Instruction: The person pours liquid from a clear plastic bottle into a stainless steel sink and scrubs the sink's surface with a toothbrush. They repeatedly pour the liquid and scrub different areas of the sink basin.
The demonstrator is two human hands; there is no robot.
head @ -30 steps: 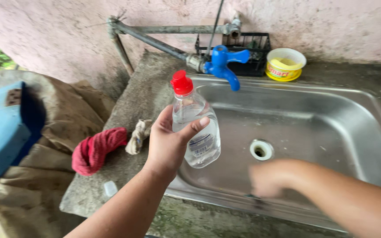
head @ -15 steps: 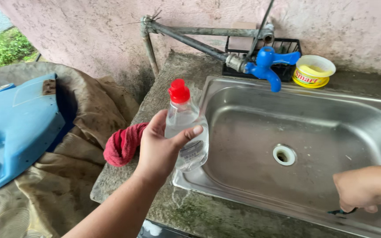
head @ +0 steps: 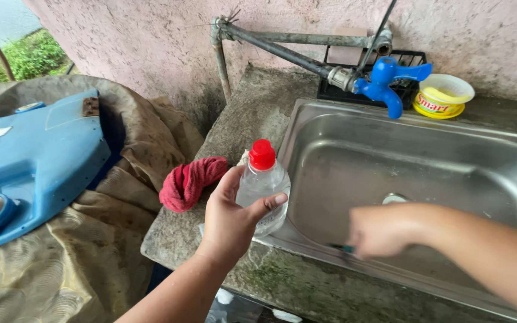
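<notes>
Two bare hands are seen over the front edge of a stainless steel sink (head: 450, 155). The left hand (head: 230, 218) is wrapped around a clear plastic bottle (head: 264, 194) with a red cap (head: 262, 154), thumb across its front and fingers behind it; the bottle is held upright above the sink's left rim. The right hand (head: 384, 230) is blurred and is closed in a loose fist above the near side of the basin, with a thin dark object (head: 342, 247) gripped in it, only the tip of which is shown; what it is cannot be told. A red cloth (head: 189, 179) is bunched on the mossy concrete counter (head: 240, 119) just left of the bottle. A drain (head: 395, 197) is partly hidden behind the right hand. Farther back, a blue tap (head: 390, 81) is mounted on a metal pipe (head: 282, 48), with a yellow tub (head: 443, 97) beside it. A blue plastic container (head: 37, 161) is set on brown tarpaulin (head: 91, 251) at the far left.
</notes>
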